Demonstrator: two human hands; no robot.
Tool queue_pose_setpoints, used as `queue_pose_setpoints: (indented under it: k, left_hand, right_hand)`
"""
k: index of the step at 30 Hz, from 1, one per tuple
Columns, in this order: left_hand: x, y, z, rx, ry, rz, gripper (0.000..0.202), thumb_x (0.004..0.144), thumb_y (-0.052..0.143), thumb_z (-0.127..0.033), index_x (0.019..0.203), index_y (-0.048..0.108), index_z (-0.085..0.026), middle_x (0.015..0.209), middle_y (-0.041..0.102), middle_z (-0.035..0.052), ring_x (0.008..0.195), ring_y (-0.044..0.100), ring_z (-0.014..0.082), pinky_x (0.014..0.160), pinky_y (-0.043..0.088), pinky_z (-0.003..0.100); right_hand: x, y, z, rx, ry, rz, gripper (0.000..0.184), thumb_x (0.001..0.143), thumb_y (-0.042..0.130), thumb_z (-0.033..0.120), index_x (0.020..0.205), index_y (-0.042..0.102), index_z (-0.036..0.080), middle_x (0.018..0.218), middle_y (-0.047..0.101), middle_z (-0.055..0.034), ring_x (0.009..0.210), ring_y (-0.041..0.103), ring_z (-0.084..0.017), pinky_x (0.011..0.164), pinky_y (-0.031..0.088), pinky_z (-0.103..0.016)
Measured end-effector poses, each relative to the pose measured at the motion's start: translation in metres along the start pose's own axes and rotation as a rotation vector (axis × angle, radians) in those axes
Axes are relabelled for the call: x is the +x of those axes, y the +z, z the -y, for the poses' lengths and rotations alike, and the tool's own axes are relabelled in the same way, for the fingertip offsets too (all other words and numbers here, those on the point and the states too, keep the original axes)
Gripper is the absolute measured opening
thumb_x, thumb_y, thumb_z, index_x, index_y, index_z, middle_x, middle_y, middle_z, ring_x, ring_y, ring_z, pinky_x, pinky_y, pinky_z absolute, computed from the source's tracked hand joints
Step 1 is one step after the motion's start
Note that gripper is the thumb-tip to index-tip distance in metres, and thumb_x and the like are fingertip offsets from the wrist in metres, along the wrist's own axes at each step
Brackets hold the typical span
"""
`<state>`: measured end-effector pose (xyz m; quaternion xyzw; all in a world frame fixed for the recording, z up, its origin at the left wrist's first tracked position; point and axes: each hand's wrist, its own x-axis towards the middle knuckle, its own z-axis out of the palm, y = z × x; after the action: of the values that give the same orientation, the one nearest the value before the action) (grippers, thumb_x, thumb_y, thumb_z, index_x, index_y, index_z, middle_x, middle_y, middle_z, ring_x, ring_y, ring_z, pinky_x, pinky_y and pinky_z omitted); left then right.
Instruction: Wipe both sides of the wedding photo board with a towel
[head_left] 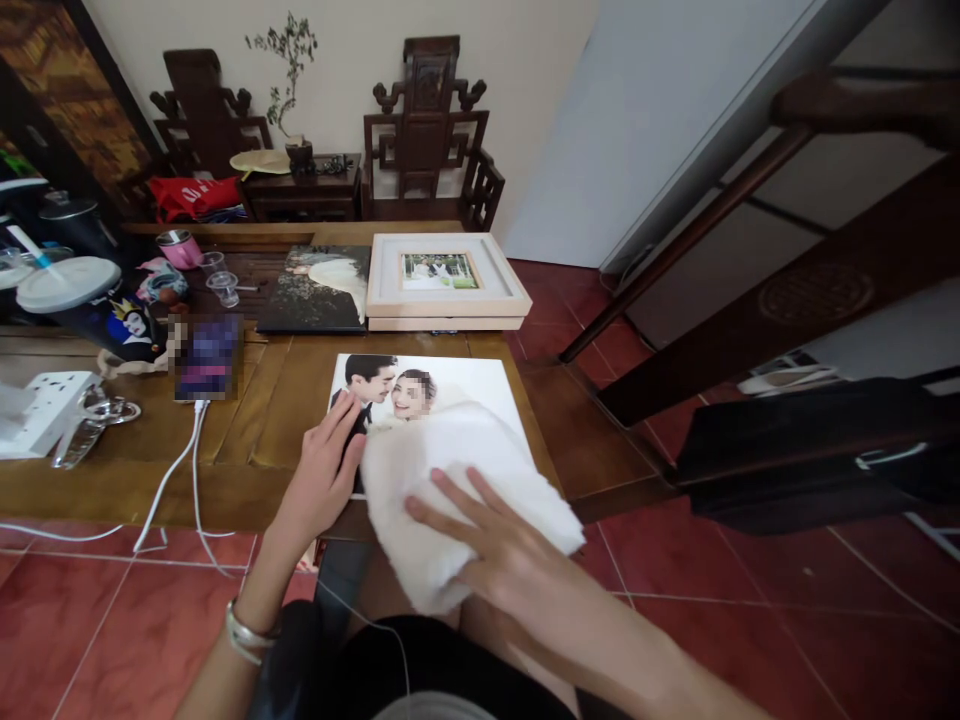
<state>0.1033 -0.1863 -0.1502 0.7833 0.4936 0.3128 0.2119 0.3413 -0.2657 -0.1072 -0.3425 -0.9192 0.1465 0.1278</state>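
A white photo panel with a couple's portrait lies flat at the table's near edge. My left hand rests on its left side, fingers extended and holding nothing. A fluffy white cloth covers the lower right of the panel and droops past the table edge. My right hand has the cloth, its fingers spread over the top and pressing down; the thumb is hard to make out, and the hand is slightly blurred.
Behind the panel are a light wooden picture frame and a dark photo panel. To the left stand a phone with a white cable, a lidded tumbler and a power strip. A wooden chair is at the right.
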Motion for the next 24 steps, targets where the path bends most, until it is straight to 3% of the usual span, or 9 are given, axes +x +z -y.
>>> queue_pose_setpoints:
  k: [3, 8, 13, 16, 19, 21, 24]
  left_hand:
    - [0.001, 0.003, 0.001, 0.082, -0.001, 0.031, 0.045, 0.101, 0.032, -0.031, 0.144, 0.039, -0.021, 0.152, 0.038, 0.0125, 0.144, 0.029, 0.0238, 0.113, 0.028, 0.05]
    - [0.001, 0.004, 0.004, 0.095, 0.027, 0.006, 0.044, 0.099, 0.036, -0.026, 0.142, 0.043, -0.02, 0.15, 0.041, 0.0137, 0.142, 0.032, 0.0244, 0.111, 0.032, 0.051]
    - [0.002, 0.005, 0.008, 0.085, 0.053, -0.019, 0.044, 0.097, 0.038, -0.024, 0.14, 0.046, -0.02, 0.148, 0.044, 0.0134, 0.141, 0.035, 0.0248, 0.11, 0.034, 0.053]
    - [0.002, 0.005, 0.01, 0.067, 0.054, -0.039, 0.045, 0.096, 0.041, -0.025, 0.14, 0.047, -0.019, 0.148, 0.045, 0.014, 0.139, 0.038, 0.0256, 0.11, 0.035, 0.052]
    - [0.003, 0.004, 0.011, 0.059, 0.047, -0.054, 0.043, 0.095, 0.043, -0.027, 0.136, 0.052, -0.017, 0.143, 0.051, 0.0145, 0.135, 0.044, 0.0273, 0.11, 0.037, 0.051]
    - [0.003, 0.004, 0.011, 0.06, 0.046, -0.049, 0.042, 0.095, 0.043, -0.028, 0.134, 0.055, -0.017, 0.138, 0.056, 0.0135, 0.135, 0.045, 0.0278, 0.11, 0.036, 0.052]
    - [0.004, 0.004, 0.011, 0.054, 0.054, -0.036, 0.041, 0.096, 0.041, -0.028, 0.133, 0.055, -0.017, 0.138, 0.056, 0.0126, 0.137, 0.041, 0.0274, 0.111, 0.035, 0.054]
  right_hand:
    - [-0.016, -0.009, -0.021, 0.022, 0.094, -0.021, 0.058, 0.057, 0.038, -0.01, 0.088, 0.074, 0.023, 0.146, 0.046, 0.0005, 0.143, 0.023, -0.026, 0.116, 0.022, -0.06]
    - [-0.007, -0.012, -0.066, -0.043, 0.237, -0.144, 0.056, 0.057, 0.037, -0.008, 0.09, 0.073, 0.019, 0.145, 0.047, -0.0058, 0.142, 0.023, -0.029, 0.114, 0.026, -0.061]
    - [0.057, -0.017, -0.083, -0.075, 0.31, -0.096, 0.063, 0.063, 0.04, -0.009, 0.114, 0.069, 0.017, 0.141, 0.052, -0.0114, 0.141, 0.028, -0.033, 0.11, 0.027, -0.062]
    - [0.11, -0.019, -0.075, -0.027, 0.249, -0.034, 0.059, 0.07, 0.046, -0.005, 0.121, 0.066, 0.017, 0.129, 0.063, -0.013, 0.138, 0.035, -0.035, 0.107, 0.028, -0.063]
    - [0.151, -0.018, -0.065, -0.009, 0.169, -0.03, 0.059, 0.071, 0.043, -0.006, 0.119, 0.067, 0.02, 0.12, 0.068, -0.0096, 0.133, 0.043, -0.031, 0.107, 0.03, -0.056]
    - [0.163, -0.015, -0.062, 0.001, 0.141, -0.044, 0.059, 0.072, 0.042, -0.006, 0.117, 0.068, 0.02, 0.118, 0.07, -0.0082, 0.133, 0.043, -0.029, 0.108, 0.03, -0.053]
    - [0.155, -0.013, -0.069, 0.015, 0.15, -0.069, 0.059, 0.07, 0.042, -0.006, 0.116, 0.068, 0.019, 0.121, 0.069, -0.0074, 0.136, 0.04, -0.028, 0.11, 0.027, -0.053]
